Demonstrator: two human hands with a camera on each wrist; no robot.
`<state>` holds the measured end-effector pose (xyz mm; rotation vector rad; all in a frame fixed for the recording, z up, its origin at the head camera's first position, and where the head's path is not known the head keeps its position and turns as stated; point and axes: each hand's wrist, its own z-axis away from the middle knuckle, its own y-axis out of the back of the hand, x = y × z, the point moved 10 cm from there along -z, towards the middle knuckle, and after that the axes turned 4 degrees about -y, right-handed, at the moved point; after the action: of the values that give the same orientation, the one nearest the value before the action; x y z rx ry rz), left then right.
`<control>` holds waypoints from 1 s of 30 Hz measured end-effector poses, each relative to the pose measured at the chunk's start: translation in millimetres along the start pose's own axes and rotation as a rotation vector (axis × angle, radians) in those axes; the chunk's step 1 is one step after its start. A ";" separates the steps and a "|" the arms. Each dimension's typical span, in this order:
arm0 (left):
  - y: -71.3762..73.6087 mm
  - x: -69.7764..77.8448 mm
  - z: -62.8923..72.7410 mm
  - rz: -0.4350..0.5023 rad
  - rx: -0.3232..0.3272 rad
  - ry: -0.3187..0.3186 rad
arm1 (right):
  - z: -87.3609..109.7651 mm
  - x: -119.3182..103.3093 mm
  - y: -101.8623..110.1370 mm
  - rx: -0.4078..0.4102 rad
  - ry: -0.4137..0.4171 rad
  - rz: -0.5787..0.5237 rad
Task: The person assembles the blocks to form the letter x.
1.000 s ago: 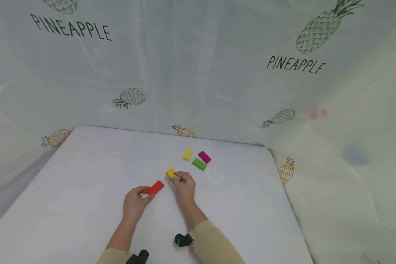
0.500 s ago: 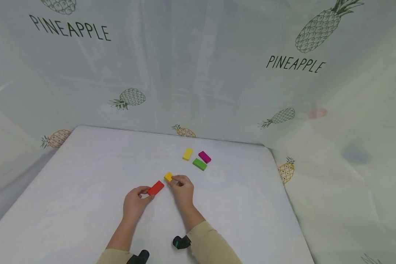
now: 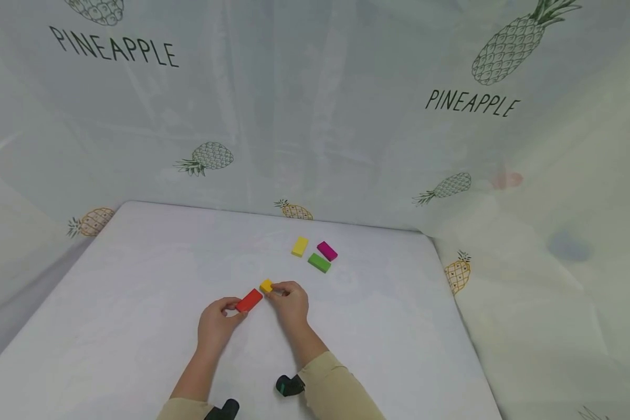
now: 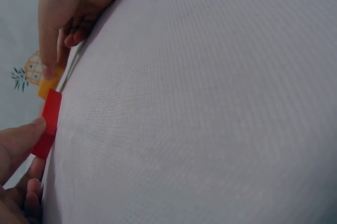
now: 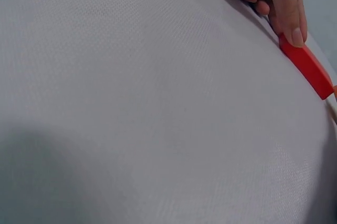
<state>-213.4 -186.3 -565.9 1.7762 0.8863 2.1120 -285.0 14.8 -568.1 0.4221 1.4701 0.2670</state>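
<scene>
My left hand (image 3: pixel 216 324) pinches a red block (image 3: pixel 249 300) between thumb and fingers on the white table. Just beyond the red block's far right end, my right hand (image 3: pixel 292 304) pinches a small orange-yellow block (image 3: pixel 266 286). In the left wrist view the orange-yellow block (image 4: pixel 48 85) is right by the end of the red block (image 4: pixel 49 121); whether they touch I cannot tell. The right wrist view has the red block (image 5: pixel 306 67) under the left thumb, with only a sliver of orange at the frame's edge.
Farther back on the white table (image 3: pixel 136 280) lie a yellow block (image 3: pixel 300 246), a magenta block (image 3: pixel 327 251) and a green block (image 3: pixel 319 262), close together. A pineapple-printed curtain (image 3: pixel 315 116) hangs behind the table and along its sides.
My right hand has drawn the orange-yellow block toward me and slightly left, up to the end of the red block. The left hand and red block have stayed in place.
</scene>
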 end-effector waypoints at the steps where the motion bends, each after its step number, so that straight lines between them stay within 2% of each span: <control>1: -0.1 0.3 -0.1 -0.002 0.001 -0.002 | 0.1 -0.7 0.0 0.000 0.003 0.009; 11: -0.5 0.7 0.1 0.003 -0.006 0.000 | 0.6 -3.2 -3.6 -0.017 0.029 0.111; 30: -0.8 -0.9 -0.4 -0.007 -0.008 -0.005 | 4.7 -8.4 -8.5 -0.042 0.125 0.217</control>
<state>-213.7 -186.2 -567.2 1.7713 0.8796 2.1033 -281.8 3.1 -564.0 0.5392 1.5386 0.5038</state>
